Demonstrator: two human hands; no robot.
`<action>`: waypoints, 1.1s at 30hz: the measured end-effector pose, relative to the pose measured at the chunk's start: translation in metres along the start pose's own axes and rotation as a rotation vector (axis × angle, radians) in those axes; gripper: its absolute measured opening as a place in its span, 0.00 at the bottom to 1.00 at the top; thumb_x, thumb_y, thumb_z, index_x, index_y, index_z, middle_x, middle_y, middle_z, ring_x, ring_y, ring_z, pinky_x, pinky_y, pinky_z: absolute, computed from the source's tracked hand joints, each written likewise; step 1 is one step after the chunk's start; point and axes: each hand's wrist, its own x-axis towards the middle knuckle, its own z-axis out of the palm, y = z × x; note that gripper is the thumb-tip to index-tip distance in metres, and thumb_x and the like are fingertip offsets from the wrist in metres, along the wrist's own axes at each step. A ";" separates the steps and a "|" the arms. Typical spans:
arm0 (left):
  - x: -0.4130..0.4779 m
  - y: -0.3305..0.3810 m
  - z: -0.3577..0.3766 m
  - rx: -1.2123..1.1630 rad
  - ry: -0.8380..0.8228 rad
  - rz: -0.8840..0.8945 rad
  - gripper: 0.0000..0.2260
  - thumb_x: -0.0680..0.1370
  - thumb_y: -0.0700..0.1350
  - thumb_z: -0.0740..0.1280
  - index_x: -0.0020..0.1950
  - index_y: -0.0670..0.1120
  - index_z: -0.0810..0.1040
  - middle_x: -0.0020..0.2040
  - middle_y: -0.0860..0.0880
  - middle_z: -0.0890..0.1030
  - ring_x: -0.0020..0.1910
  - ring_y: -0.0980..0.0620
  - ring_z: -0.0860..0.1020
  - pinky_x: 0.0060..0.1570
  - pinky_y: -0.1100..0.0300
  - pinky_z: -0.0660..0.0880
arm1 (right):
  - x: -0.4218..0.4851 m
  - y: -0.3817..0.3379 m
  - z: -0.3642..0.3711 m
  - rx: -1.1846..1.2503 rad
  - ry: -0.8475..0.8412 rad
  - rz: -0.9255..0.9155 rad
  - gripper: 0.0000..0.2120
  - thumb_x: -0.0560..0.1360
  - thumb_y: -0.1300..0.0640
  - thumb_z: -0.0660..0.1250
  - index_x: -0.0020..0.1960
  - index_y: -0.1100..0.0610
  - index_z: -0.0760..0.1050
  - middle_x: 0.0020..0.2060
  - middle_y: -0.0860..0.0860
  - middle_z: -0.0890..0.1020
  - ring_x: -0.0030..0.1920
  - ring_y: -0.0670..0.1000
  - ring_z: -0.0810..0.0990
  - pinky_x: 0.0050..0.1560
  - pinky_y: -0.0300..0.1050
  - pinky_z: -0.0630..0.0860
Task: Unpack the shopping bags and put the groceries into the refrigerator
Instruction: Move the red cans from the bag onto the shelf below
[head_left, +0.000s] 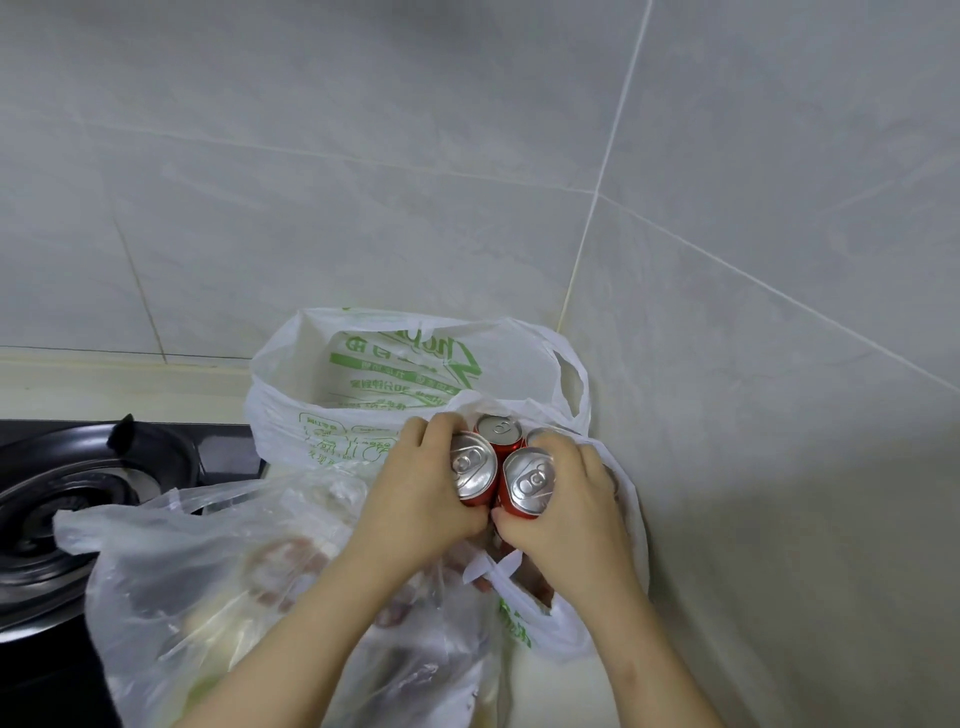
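Note:
Several red soda cans (500, 435) with silver tops stand bunched together above a white plastic bag with green print (558, 618). My left hand (421, 499) wraps around the left cans (471, 466). My right hand (566, 506) wraps around the right cans (530, 482). The thumbs meet below the cans. A second white bag with green print (363, 379) stands open behind them in the wall corner. A clear plastic bag (218, 582) with packaged food lies at the front left.
A black gas stove (57, 514) with a burner grate sits at the left on the pale counter (119, 384). Grey tiled walls (779, 415) close in behind and on the right.

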 end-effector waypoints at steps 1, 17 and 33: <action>-0.001 0.002 -0.007 0.005 0.022 0.017 0.32 0.60 0.43 0.75 0.61 0.50 0.68 0.53 0.53 0.68 0.50 0.54 0.71 0.42 0.65 0.66 | 0.001 -0.006 -0.005 0.032 -0.025 0.003 0.30 0.63 0.53 0.74 0.63 0.48 0.69 0.52 0.44 0.69 0.55 0.47 0.72 0.40 0.32 0.64; -0.066 0.001 -0.110 0.129 0.408 -0.046 0.30 0.57 0.44 0.78 0.53 0.58 0.69 0.47 0.60 0.71 0.49 0.67 0.68 0.46 0.77 0.64 | -0.004 -0.107 -0.010 0.298 -0.102 -0.256 0.29 0.60 0.51 0.76 0.55 0.40 0.65 0.49 0.39 0.66 0.47 0.42 0.69 0.46 0.45 0.71; -0.278 0.013 -0.174 0.399 0.865 -0.604 0.26 0.55 0.48 0.72 0.50 0.61 0.69 0.46 0.61 0.74 0.49 0.65 0.71 0.42 0.74 0.67 | -0.121 -0.223 0.043 0.628 -0.767 -0.683 0.28 0.58 0.56 0.74 0.50 0.37 0.64 0.50 0.36 0.67 0.47 0.35 0.67 0.45 0.41 0.70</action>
